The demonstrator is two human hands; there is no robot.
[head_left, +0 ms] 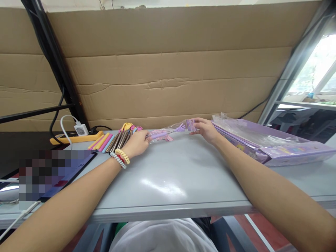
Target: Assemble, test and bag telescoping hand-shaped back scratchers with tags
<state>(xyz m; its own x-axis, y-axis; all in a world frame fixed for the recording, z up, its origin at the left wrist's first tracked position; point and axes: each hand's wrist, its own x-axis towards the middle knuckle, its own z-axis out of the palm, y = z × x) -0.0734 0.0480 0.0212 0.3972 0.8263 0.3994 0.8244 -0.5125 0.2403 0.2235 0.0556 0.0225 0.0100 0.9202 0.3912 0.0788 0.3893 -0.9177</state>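
A purple back scratcher (160,135) with a small hand-shaped head lies inside a clear plastic sleeve (172,128) just above the table. My left hand (138,142) is closed around the handle end of this packet; bracelets circle the wrist. At the other end, my right hand (205,130) pinches the printed purple header of the sleeve between thumb and fingers. Close behind my left hand lies a row of telescopic back scratchers (119,140), with colourful handles, metal rods and hand-shaped heads, partly hidden by that hand.
On the right sits a purple box (296,154) with clear plastic sleeves (252,133) in it. A tablet-like screen (70,171) lies at the left, near a yellow power strip (63,139) with a white charger (81,129). Cardboard (168,80) backs the grey table (168,175).
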